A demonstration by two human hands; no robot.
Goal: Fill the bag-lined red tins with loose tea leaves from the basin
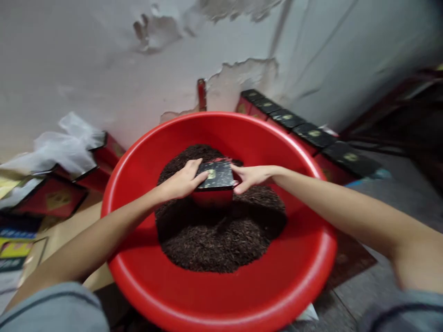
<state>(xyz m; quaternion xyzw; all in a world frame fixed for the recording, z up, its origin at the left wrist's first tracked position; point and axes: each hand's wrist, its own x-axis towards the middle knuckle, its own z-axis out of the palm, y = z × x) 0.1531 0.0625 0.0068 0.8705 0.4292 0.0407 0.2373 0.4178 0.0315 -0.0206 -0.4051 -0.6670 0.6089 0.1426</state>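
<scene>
A small red box with a black speckled lid (218, 174) and a gold mark is held over a wide red tub (221, 302). My left hand (184, 180) grips the lid's left side, its thumb lying on top. On the opposite side, my right hand (252, 176) holds the box with fingers and thumb at the lid's right edge. Beneath it, dark brown loose leaf-like material (221, 246) covers the bottom of the tub. The box's underside is in shadow, so I cannot tell whether it touches the pile.
Black-lidded red boxes (285, 118) stand in a row behind the tub's right rim. At left are more red boxes (51, 196), white plastic bags (67, 145) and cardboard (74, 230). A peeling wall (104, 69) rises behind.
</scene>
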